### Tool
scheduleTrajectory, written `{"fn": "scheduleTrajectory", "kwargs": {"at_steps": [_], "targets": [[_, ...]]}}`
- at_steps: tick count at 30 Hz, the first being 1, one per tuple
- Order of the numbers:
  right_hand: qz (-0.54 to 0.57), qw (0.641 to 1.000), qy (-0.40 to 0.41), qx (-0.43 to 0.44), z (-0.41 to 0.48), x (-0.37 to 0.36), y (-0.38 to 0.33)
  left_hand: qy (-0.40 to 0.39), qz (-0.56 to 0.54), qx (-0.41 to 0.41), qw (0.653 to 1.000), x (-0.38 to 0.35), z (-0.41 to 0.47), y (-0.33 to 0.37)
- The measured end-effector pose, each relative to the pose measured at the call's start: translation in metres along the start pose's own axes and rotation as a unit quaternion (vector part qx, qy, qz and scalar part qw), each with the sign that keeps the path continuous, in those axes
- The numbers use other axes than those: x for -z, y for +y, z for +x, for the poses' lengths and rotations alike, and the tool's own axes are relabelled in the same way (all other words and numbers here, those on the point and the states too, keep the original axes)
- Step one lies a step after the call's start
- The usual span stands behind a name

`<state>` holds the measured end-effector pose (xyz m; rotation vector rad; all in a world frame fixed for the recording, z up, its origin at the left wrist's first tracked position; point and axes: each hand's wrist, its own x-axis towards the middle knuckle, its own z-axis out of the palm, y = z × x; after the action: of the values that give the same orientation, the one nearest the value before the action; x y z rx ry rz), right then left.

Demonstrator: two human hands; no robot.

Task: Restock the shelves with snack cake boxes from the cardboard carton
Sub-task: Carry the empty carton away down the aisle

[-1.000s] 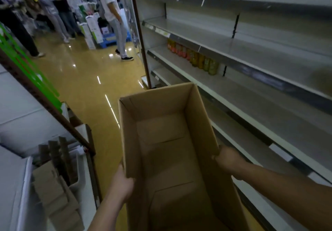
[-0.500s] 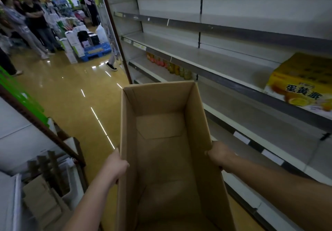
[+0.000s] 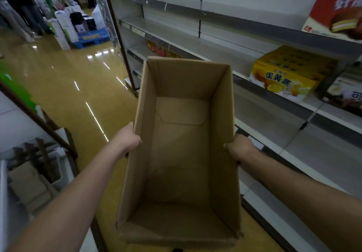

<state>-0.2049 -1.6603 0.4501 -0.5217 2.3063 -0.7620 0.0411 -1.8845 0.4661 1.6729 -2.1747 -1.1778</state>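
Both hands, left [image 3: 128,139] and right [image 3: 240,147], grip an empty cardboard carton [image 3: 182,153] mid-frame; snack cake boxes [image 3: 284,75] already shelved at right, restocking seemingly finished.

A red snack cake box [image 3: 337,10] now shows at upper right; the yellow snack cake box [image 3: 284,75] sits nearer the frame's centre.

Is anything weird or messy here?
Nothing is spilled or broken. The odd bit: the cardboard carton held by the left hand and right hand is empty, and most shelves beside it are bare.
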Motion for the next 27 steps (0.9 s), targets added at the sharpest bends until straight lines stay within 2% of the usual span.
{"fn": "scheduleTrajectory", "kwargs": {"at_steps": [6, 19, 27], "targets": [[0.05, 0.998, 0.034, -0.034, -0.035, 0.023, 0.042, -0.029, 0.023, -0.037, 0.999, -0.025, -0.027, 0.015], [0.082, 0.99, 0.096, -0.068, -0.111, 0.066, 0.133, -0.114, 0.079, -0.094, 0.986, -0.086, -0.094, 0.061], [0.095, 0.979, 0.146, -0.106, -0.155, 0.091, 0.198, -0.161, 0.1, -0.156, 0.969, -0.135, -0.137, 0.094]]}}
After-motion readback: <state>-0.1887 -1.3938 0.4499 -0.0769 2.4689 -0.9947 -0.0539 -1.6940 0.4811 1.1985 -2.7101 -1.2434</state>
